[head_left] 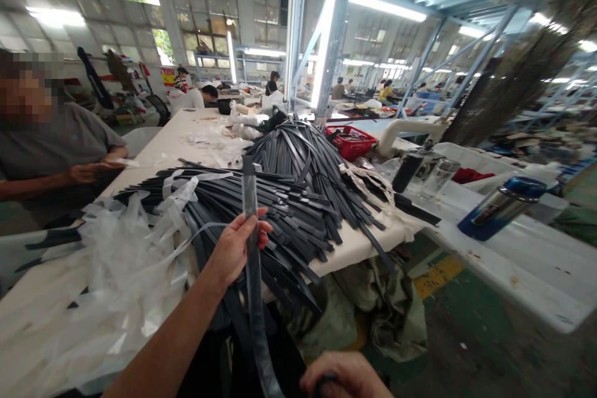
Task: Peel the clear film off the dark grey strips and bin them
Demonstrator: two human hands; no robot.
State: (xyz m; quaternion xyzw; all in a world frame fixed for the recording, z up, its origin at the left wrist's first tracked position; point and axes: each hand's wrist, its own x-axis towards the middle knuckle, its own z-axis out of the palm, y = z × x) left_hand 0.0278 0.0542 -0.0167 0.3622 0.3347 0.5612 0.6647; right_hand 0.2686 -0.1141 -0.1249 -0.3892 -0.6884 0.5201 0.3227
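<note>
My left hand [236,247] is closed round a long dark strap in a clear sleeve [252,273], holding it upright above a big heap of black straps [298,199] on the white table [163,143]. The strap runs down past my wrist to the bottom of the view. My right hand [345,376] is at the lower edge, fingers curled round the strap's lower end. Crumpled clear plastic sleeves [125,249] lie in a pile to the left of my arm.
A person in a grey shirt [51,149] sits at the table's left side, hands together. A red basket [351,140], a black bottle [408,169], a glass jar [436,177] and a blue flask [501,206] stand at right. Green cloth [373,311] hangs below the table edge.
</note>
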